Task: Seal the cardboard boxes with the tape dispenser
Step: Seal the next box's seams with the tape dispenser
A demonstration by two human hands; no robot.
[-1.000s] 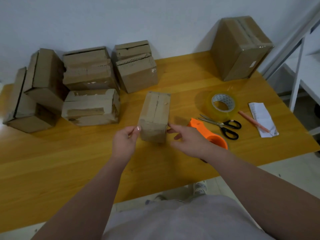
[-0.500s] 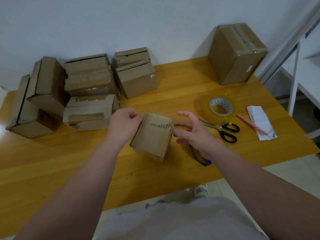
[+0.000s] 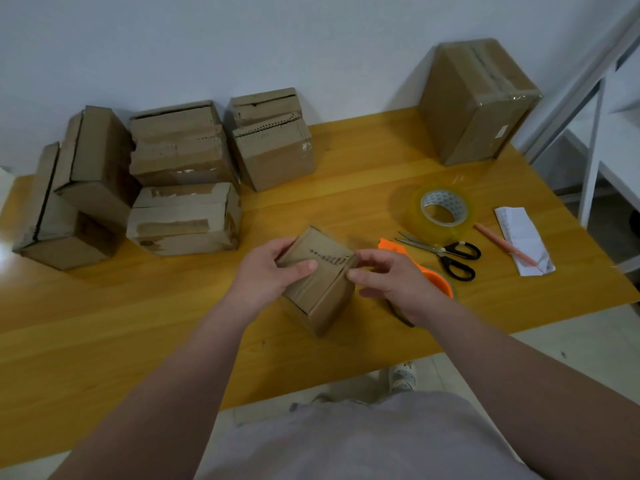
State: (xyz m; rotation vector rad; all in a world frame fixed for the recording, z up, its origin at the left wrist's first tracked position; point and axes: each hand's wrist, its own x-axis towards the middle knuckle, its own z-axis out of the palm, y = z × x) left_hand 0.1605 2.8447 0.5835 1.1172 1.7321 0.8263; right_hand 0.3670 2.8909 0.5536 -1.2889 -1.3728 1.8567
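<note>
A small cardboard box [image 3: 320,289] with printed marks on its upper face sits tilted in the middle of the wooden table [image 3: 138,323]. My left hand [image 3: 270,271] grips its left side, thumb across the top. The thumb and forefinger of my right hand [image 3: 391,282] pinch the box's right top edge. The orange tape dispenser [image 3: 436,275] lies on the table just behind my right hand, mostly hidden by it.
Several worn cardboard boxes [image 3: 183,216] are stacked at the back left. A large taped box [image 3: 478,102] stands at the back right. A clear tape roll [image 3: 440,209], black scissors [image 3: 446,254], a pen [image 3: 502,245] and folded paper [image 3: 523,240] lie on the right.
The small box was turned over from standing on the table to tilted, its printed face now up. My left hand moved onto its top and my right hand closed on its right edge.
</note>
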